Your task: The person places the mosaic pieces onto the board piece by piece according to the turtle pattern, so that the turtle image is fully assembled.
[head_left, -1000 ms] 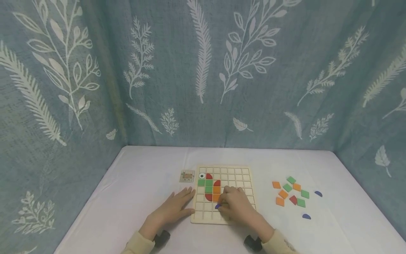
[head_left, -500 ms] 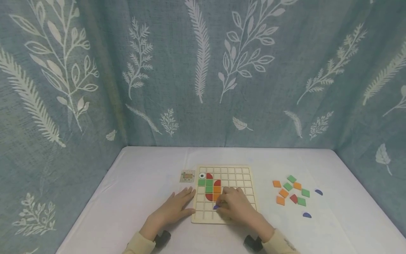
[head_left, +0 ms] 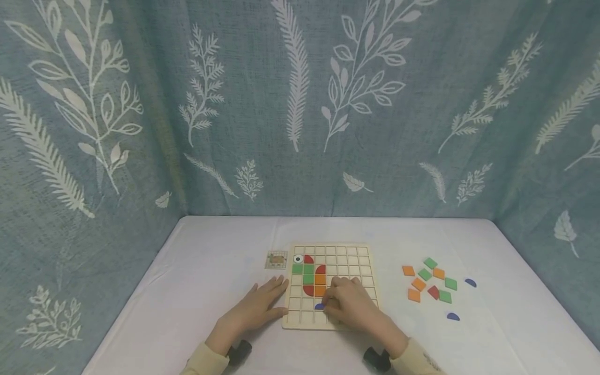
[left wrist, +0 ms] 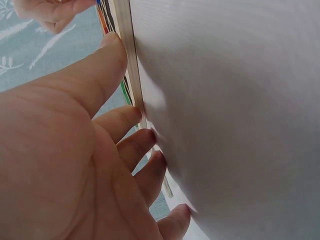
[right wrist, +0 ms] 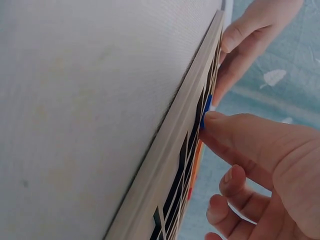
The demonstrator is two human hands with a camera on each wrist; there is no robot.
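A wooden grid board point(head_left: 349, 260) lies on the table. It bears an eye tile point(head_left: 298, 259), green squares point(head_left: 308, 279), orange squares point(head_left: 320, 279) and red quarter-round tiles point(head_left: 308, 290). Below the orange tiles, a blue half-circle tile point(head_left: 319, 307) sits in a cell. My right hand point(head_left: 349, 302) holds its right edge between thumb and forefinger; the right wrist view shows these fingertips at the blue tile point(right wrist: 206, 111). With fingers spread, my left hand point(head_left: 258, 307) rests at the board's left edge, and its fingertips touch the board's side point(left wrist: 131, 60) in the left wrist view.
A small picture card point(head_left: 276, 259) lies left of the board. To the right are scattered orange squares point(head_left: 419, 284), green squares point(head_left: 451, 284), a red tile point(head_left: 433, 292) and two blue half-circles point(head_left: 453, 316). A patterned curtain point(head_left: 262, 104) surrounds the white table point(head_left: 225, 245).
The blue half-circle has shifted slightly left and settled into a cell below the orange tiles. My right fingers have drawn a little to the right, uncovering more of it. My left hand stays put.
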